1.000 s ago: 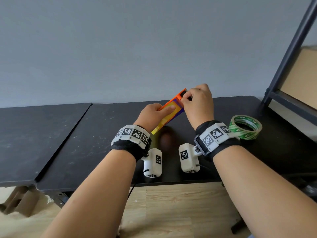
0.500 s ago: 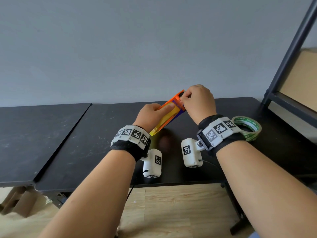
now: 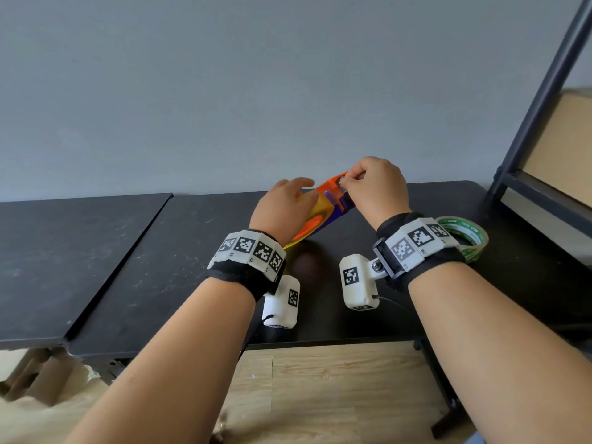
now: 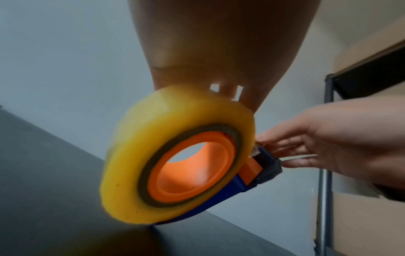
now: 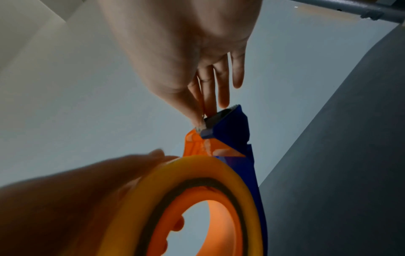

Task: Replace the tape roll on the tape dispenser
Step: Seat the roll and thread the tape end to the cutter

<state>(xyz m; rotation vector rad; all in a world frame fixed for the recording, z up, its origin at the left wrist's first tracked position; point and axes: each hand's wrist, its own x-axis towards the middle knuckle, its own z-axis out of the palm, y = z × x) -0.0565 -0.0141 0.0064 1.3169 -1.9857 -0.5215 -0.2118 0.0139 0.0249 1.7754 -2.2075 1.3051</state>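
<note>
Dispenser [image 3: 333,200] is held tilted off the table [image 3: 160,267], long axis rising to the right grip [image 3: 374,187], pinched on its cutter end; yellow roll [image 4: 131,155] is clasped by left grip [image 3: 278,206] (green roll [image 3: 464,225] nearer right).

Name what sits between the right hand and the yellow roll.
An orange flap and the blue cutter head, seen best in the right wrist view.
</note>
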